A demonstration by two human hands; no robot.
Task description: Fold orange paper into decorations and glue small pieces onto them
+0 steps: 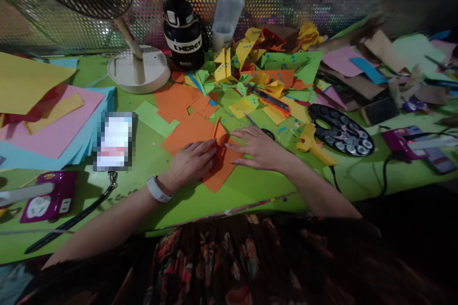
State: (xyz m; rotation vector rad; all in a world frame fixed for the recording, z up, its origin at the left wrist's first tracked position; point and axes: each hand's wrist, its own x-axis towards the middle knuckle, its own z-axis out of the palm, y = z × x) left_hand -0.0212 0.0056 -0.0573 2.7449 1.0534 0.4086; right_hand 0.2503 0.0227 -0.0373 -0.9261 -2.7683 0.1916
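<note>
A folded sheet of orange paper (222, 174) lies on the green table in front of me, one narrow strip of it standing up near my fingertips. My left hand (191, 164), with a pale wristband, is closed on the folded part from the left, its thumb hidden. From the right, my right hand (259, 149) rests its spread fingertips on the same paper. More orange paper (193, 128) lies beneath and behind my hands. Scissors (266, 133) lie partly hidden just behind my right hand.
A white fan (141, 74), black bottle (184, 38) and clear cup (229, 14) stand at the back. Paper scraps and a box cutter (268, 97) lie ahead. On the right are a yellow glue gun (315, 145) and black palette (341, 131); on the left, a phone (115, 142) and stacked paper (60, 124).
</note>
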